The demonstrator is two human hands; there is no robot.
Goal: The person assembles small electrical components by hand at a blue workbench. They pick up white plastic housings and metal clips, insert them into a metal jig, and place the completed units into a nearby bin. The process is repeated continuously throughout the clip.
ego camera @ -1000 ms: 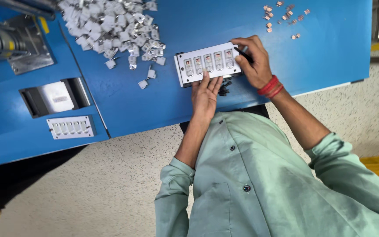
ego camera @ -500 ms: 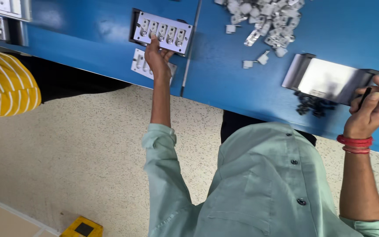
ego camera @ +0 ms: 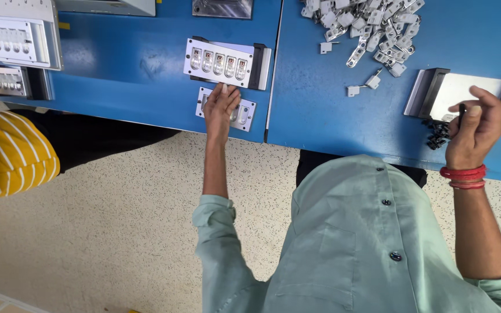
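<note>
your left hand [ego camera: 221, 107] stretches up to mid-frame, fingers spread flat on a small white slotted plate [ego camera: 244, 115] at the blue table [ego camera: 146, 69] edge, below a larger loaded tray [ego camera: 220, 61]. your right hand [ego camera: 474, 130], at right, is curled around a thin dark tool [ego camera: 462, 113].

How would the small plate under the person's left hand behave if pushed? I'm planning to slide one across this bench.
The flat plate lies flush on the blue table, so it would probably slide, not tip. It looks rigid and metallic, likely heavy for its size. The left hand covers its middle.
</note>
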